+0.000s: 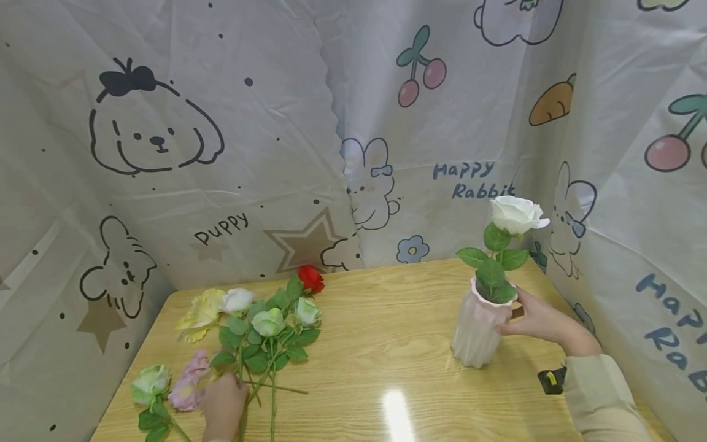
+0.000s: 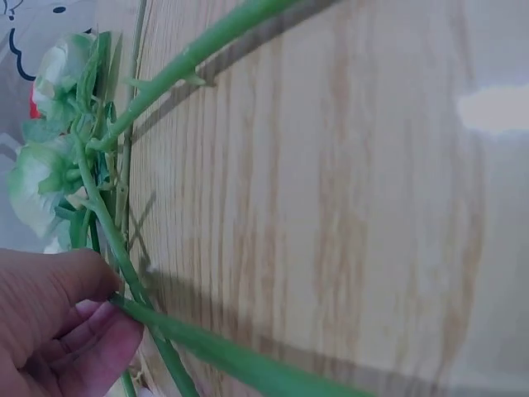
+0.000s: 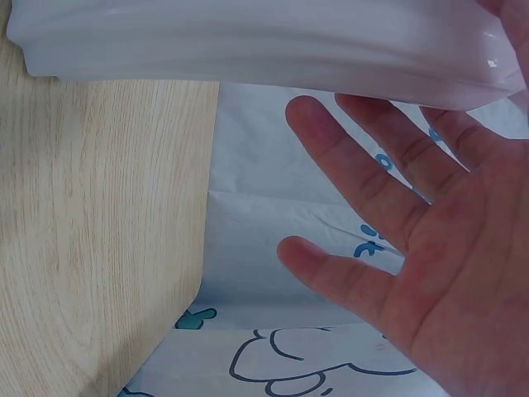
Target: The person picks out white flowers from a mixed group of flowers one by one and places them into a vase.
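Observation:
My left hand [image 1: 223, 402] pinches a green stem [image 2: 231, 356] between thumb and fingers, low among the flowers; in the left wrist view other stems cross close beside it. Which bloom that stem belongs to, I cannot tell. A ribbed pale pink vase [image 1: 477, 328] stands upright at the right, holding one white rose [image 1: 518, 215] with green leaves. My right hand [image 1: 538, 319] grips the vase's right side near the rim, thumb in front and fingers partly hidden behind. In the right wrist view the fingers [image 3: 355, 169] are spread, some reaching the vase's wall.
Green-white roses [image 1: 269, 322], a red rose [image 1: 311, 279], a white flower [image 1: 237, 301], a yellow flower [image 1: 201, 313] and a pink flower [image 1: 189, 380] lie on the left of the wooden table [image 1: 375, 331]. A printed curtain [image 1: 265, 123] encloses the back and sides.

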`<state>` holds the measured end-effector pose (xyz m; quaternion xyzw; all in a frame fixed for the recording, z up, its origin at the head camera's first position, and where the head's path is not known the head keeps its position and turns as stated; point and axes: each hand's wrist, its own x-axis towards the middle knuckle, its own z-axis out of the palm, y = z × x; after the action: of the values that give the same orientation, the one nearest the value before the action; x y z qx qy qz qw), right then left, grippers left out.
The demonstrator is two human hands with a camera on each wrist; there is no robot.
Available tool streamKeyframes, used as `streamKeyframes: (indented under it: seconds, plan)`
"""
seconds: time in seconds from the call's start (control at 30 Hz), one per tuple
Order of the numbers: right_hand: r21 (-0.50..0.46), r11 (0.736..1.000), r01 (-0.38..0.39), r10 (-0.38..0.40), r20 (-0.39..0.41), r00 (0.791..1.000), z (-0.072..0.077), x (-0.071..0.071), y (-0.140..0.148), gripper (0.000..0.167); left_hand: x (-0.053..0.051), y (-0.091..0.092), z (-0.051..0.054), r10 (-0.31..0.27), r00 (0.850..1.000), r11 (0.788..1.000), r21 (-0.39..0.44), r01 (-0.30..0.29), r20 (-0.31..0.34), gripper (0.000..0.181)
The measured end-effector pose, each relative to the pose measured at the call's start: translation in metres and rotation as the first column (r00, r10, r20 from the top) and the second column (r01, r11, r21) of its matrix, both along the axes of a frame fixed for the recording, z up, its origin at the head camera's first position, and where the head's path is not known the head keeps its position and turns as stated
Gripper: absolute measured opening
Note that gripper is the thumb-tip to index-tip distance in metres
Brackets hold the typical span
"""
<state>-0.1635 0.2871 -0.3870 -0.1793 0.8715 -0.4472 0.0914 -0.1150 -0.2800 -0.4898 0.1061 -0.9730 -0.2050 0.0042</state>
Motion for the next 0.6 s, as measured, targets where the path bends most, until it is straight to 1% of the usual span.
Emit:
streamKeyframes:
  seconds: [0.03,0.13,0.2,0.27,0.3,0.4,0.47,0.53,0.6]
  plan:
    - [-0.001,1.0,0.0,0.0,-0.001,1.0,0.0,0.0,0.0,0.083,0.0,0.001,0.0,-0.005,1.0,1.0,0.011,0.005,0.0,0.027]
    - [-0.005,1.0,-0.004,0.004,-0.008,1.0,-0.001,0.0,0.0,0.083,0.0,0.002,0.002,-0.013,1.0,1.0,0.003,0.013,-0.015,0.028]
    - [-0.011,1.0,-0.009,0.009,-0.009,1.0,-0.001,-0.001,0.0,0.083,0.0,0.003,0.005,-0.011,1.0,1.0,-0.001,0.011,-0.011,0.028]
    - [-0.015,1.0,-0.012,0.012,-0.004,1.0,-0.001,-0.001,0.0,0.083,-0.001,0.004,0.01,-0.002,1.0,1.0,-0.014,0.002,-0.032,0.026]
    - [-0.015,1.0,-0.012,0.012,-0.002,1.0,-0.001,-0.001,0.0,0.083,-0.001,0.005,0.014,0.004,0.999,1.0,-0.02,-0.005,-0.043,0.026]
    - [-0.015,1.0,-0.012,0.012,-0.005,1.0,-0.001,-0.002,0.001,0.083,-0.004,0.009,0.026,0.027,0.994,0.998,-0.046,-0.032,-0.106,0.02]
    - [-0.017,1.0,-0.014,0.014,-0.014,1.0,-0.002,-0.002,0.002,0.082,-0.007,0.011,0.036,0.029,0.991,0.998,-0.043,-0.035,-0.133,0.019]
    - [-0.023,1.0,-0.016,0.016,-0.022,1.0,-0.004,-0.002,0.002,0.081,-0.01,0.013,0.046,0.031,0.987,0.999,-0.003,-0.032,-0.155,0.016]
    - [-0.029,0.999,-0.019,0.018,-0.024,1.0,-0.005,-0.003,0.001,0.081,-0.014,0.013,0.056,0.029,0.985,0.999,0.033,-0.023,-0.168,0.016]
